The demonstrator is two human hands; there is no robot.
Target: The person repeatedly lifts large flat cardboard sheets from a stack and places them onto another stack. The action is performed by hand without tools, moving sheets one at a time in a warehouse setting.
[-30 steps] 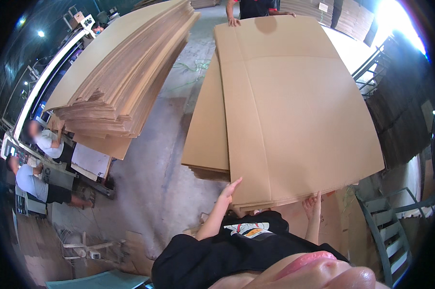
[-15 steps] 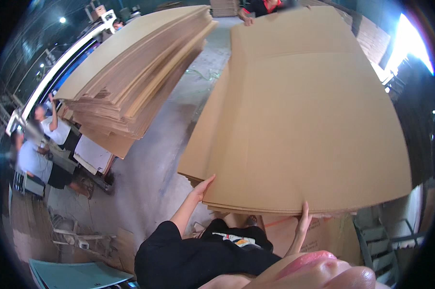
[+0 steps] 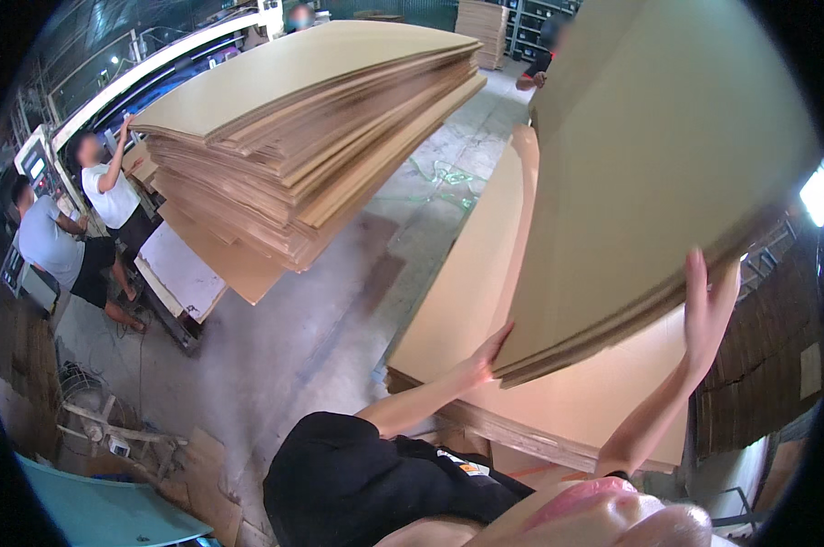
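Observation:
Both hands hold a thick bundle of large brown cardboard sheets (image 3: 649,173), lifted and tilted up at its right side. My left hand (image 3: 492,356) is closed around the near left corner. Farther right, my right hand (image 3: 706,301) grips the near edge, with its thumb on the top face and its other fingers hidden beneath. Below the bundle lies a lower pile of cardboard (image 3: 457,273), exposed along its left side and near end. At the far end stands a co-worker (image 3: 541,68), mostly hidden by the raised sheets.
A tall stack of cardboard (image 3: 293,118) stands to the left across a strip of concrete floor (image 3: 330,301). Two people (image 3: 61,242) are beside a long machine (image 3: 147,77) farther left. A light blue panel (image 3: 102,506) and a metal frame (image 3: 120,424) sit at lower left.
The bundle has risen off the lower pile, tilted and shifted right, with both hands still on its near edge. My right hand has moved up and right. The view has turned left.

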